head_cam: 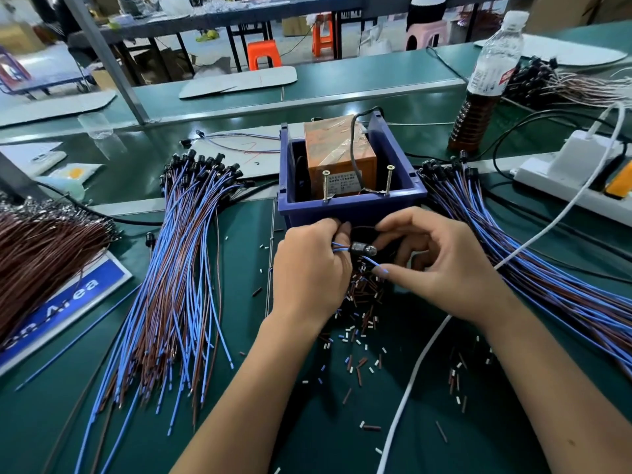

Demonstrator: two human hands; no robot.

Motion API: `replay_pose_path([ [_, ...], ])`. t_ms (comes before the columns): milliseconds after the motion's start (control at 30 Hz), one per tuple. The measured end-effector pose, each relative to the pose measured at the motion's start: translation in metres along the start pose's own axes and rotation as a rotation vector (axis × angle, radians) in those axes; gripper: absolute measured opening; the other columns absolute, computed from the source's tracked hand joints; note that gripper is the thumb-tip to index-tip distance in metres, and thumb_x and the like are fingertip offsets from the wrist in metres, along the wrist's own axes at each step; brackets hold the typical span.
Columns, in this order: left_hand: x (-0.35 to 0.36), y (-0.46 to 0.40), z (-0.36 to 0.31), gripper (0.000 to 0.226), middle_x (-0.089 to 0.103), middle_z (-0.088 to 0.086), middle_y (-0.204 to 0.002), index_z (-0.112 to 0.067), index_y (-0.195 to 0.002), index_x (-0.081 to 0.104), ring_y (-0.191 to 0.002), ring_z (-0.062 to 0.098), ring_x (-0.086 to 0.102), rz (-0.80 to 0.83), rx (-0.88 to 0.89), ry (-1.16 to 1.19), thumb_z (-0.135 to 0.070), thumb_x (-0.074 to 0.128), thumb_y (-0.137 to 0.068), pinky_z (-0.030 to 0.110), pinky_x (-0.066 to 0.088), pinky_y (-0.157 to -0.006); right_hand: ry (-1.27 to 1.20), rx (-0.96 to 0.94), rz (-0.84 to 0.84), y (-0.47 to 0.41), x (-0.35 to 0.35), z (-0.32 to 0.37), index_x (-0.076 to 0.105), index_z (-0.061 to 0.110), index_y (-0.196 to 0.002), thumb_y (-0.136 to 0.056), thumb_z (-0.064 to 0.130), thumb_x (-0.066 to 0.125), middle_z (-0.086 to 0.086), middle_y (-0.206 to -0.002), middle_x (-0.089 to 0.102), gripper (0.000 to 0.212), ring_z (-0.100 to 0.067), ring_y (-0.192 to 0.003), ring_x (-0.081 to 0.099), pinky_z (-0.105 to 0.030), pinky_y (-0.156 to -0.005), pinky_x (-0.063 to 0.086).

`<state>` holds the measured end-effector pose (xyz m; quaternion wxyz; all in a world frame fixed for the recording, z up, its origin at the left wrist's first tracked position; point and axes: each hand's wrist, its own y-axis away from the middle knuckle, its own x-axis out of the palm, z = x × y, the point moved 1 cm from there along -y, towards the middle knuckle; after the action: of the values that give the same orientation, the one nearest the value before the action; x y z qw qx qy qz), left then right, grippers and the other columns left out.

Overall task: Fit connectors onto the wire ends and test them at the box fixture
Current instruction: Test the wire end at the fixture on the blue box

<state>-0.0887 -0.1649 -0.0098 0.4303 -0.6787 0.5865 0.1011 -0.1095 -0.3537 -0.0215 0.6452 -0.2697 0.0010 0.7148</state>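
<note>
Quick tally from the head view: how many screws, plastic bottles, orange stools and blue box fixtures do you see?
Brass screws standing on the box rim: 2
Clear plastic bottle with dark liquid: 1
Orange plastic stools: 2
Blue plastic box fixture: 1
Total: 6

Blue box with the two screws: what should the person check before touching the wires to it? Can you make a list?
1. Left hand grips the black connector: ok.
2. Right hand pinches the blue wire end: ok.
3. The two screws on the blue box stand free, nothing covering them: ok.
4. Brown wire end bare and ready: cannot tell, the hands hide it.
5. Connector fully seated on its wires: cannot tell.
6. Mat under the hands free of scraps: not ok, cut bits of wire covering lie scattered there.
</note>
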Motion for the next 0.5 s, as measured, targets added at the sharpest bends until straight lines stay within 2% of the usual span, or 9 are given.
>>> replay_pose_path([
  [100, 0.001, 0.002, -0.004, 0.039, 0.063, 0.016, -0.068, -0.016, -0.068, 0.046, -0.067, 0.046, 0.05, -0.032, -0.051, -0.074, -0.03, 0.052, -0.105, 0.047, 0.046, -0.061, 0.131, -0.106, 0.012, 0.003, 0.006, 0.008, 0.072, 0.025, -0.116, -0.066, 0.032, 0.099, 0.02, -0.098, 0.073, 0.057, -0.015, -0.07, 0.071, -0.019, -0.064, 0.055],
  [167, 0.001, 0.003, -0.005, 0.039, 0.065, 0.016, -0.071, -0.014, -0.071, 0.049, -0.068, 0.046, 0.051, -0.028, -0.08, -0.116, -0.031, 0.05, -0.105, 0.047, 0.046, -0.064, 0.113, -0.16, -0.014, 0.003, 0.012, 0.012, 0.073, 0.021, -0.114, -0.066, 0.036, 0.099, 0.017, -0.093, 0.073, 0.057, -0.018, -0.069, 0.071, -0.023, -0.063, 0.056],
  [333, 0.004, 0.005, -0.006, 0.038, 0.064, 0.013, -0.071, -0.012, -0.073, 0.054, -0.067, 0.042, 0.051, -0.017, -0.093, -0.113, -0.033, 0.051, -0.105, 0.043, 0.044, -0.06, -0.058, -0.163, -0.122, 0.005, 0.015, 0.013, 0.077, 0.017, -0.097, -0.085, 0.022, 0.084, 0.005, -0.082, 0.076, 0.015, -0.016, -0.064, 0.07, -0.025, -0.062, 0.058],
  [400, 0.005, 0.004, -0.003, 0.036, 0.064, 0.01, -0.068, -0.012, -0.073, 0.058, -0.065, 0.039, 0.05, -0.031, -0.097, -0.103, -0.033, 0.055, -0.102, 0.041, 0.043, -0.058, -0.11, -0.124, -0.126, 0.004, 0.014, 0.011, 0.078, 0.017, -0.094, -0.089, 0.019, 0.079, 0.003, -0.076, 0.075, 0.006, -0.017, -0.057, 0.069, -0.025, -0.055, 0.055],
  [500, 0.003, 0.002, 0.003, 0.009, 0.072, -0.001, -0.074, -0.018, -0.085, 0.073, -0.073, 0.028, 0.065, -0.009, -0.101, -0.031, -0.023, 0.066, -0.088, 0.036, 0.053, -0.066, -0.143, -0.068, -0.176, 0.001, 0.012, 0.005, 0.078, 0.015, -0.093, -0.092, 0.012, 0.078, 0.0, -0.071, 0.075, 0.003, -0.018, -0.051, 0.065, -0.027, -0.044, 0.05],
])
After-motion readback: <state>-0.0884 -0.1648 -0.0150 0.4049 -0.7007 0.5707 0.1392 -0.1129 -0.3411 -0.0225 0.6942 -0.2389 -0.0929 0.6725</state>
